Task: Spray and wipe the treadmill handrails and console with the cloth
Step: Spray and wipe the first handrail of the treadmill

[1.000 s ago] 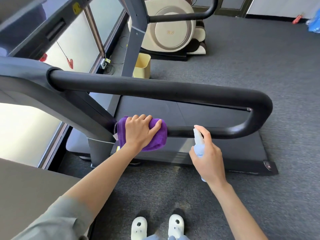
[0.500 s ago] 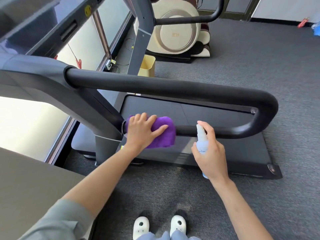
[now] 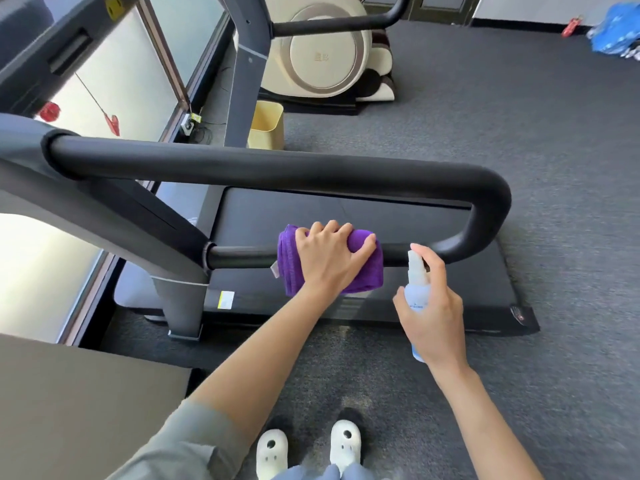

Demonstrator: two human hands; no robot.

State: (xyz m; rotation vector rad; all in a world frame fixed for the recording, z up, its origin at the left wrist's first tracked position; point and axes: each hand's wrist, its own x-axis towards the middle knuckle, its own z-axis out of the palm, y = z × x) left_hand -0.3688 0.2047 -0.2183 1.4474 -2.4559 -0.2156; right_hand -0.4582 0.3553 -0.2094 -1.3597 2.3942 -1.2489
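Observation:
A black looped handrail point(image 3: 277, 168) of the treadmill crosses the middle of the view, with its lower bar point(image 3: 242, 256) running back to the grey upright. My left hand point(image 3: 329, 258) grips a folded purple cloth point(image 3: 291, 265) wrapped over that lower bar, partway along it. My right hand point(image 3: 433, 306) holds a small pale blue spray bottle point(image 3: 417, 289) upright just right of the cloth, index finger on the nozzle, which points toward the bar. The console is out of sight at the upper left.
The treadmill deck point(image 3: 346, 220) lies under the rail on grey carpet. A second upright and handrail point(image 3: 249, 64) stand beyond, with a yellow bin point(image 3: 266, 126) and a cream massage chair point(image 3: 322, 50) behind. Windows run along the left. My white slippers point(image 3: 308, 445) stand below.
My left hand has slid the cloth to the right along the lower bar, away from the upright. The right hand with the bottle has stayed just beside it.

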